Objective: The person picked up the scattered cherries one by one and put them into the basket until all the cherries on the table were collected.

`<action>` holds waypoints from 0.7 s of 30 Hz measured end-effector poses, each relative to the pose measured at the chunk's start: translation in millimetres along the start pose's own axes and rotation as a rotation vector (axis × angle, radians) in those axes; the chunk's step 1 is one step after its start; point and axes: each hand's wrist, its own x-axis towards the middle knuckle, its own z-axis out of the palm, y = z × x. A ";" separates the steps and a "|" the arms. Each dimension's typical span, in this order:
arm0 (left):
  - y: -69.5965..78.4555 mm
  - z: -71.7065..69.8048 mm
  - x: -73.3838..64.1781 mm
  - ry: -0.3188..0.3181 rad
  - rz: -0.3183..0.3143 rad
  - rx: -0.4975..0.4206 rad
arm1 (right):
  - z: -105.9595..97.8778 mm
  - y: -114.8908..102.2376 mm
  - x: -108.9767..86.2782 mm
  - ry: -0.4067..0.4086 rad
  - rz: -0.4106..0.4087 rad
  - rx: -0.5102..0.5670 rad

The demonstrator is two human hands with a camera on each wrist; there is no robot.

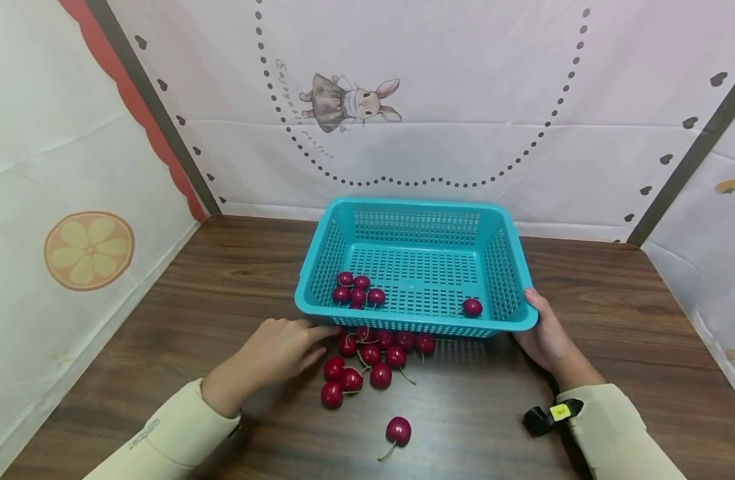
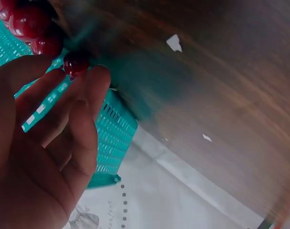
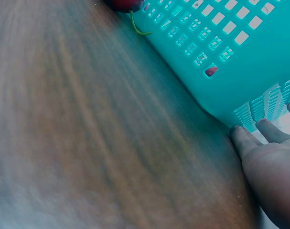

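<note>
A turquoise plastic basket (image 1: 412,323) stands on the table, with several red cherries (image 1: 358,295) at its left end and a single cherry (image 1: 472,307) near its right end. My right hand (image 1: 547,337) holds the basket's right front corner, thumb at the rim and fingers against the outer wall (image 3: 259,131). Along the near side lies a loose group of cherries (image 1: 370,354), some with green stems. My left hand (image 1: 277,353) reaches to the left of that group. Its fingertips are right at a dark red cherry (image 2: 75,63) beside the basket wall, with thumb and index finger apart.
One cherry (image 1: 398,431) with a stem lies apart, closer to me on the wooden table (image 1: 475,407). White printed cloth (image 1: 463,80) rises behind and at both sides. A black strap with a yellow label (image 1: 560,411) is on the right wrist.
</note>
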 end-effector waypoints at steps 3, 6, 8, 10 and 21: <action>0.1 2.2 1.9 -0.003 -0.003 0.001 | 0.5 0.4 0.1 0.002 0.007 -0.004; -0.4 4.1 3.3 0.005 -0.005 0.003 | 0.9 1.3 0.3 0.004 0.012 -0.003; -1.0 5.3 3.9 0.011 -0.006 0.007 | 0.9 1.7 0.4 0.004 0.012 -0.001; -1.7 6.6 4.6 0.020 -0.003 0.015 | 0.8 1.8 0.5 0.004 0.011 0.002; -4.0 10.9 8.1 0.071 -0.014 0.051 | 1.0 2.2 0.0 0.010 0.007 0.009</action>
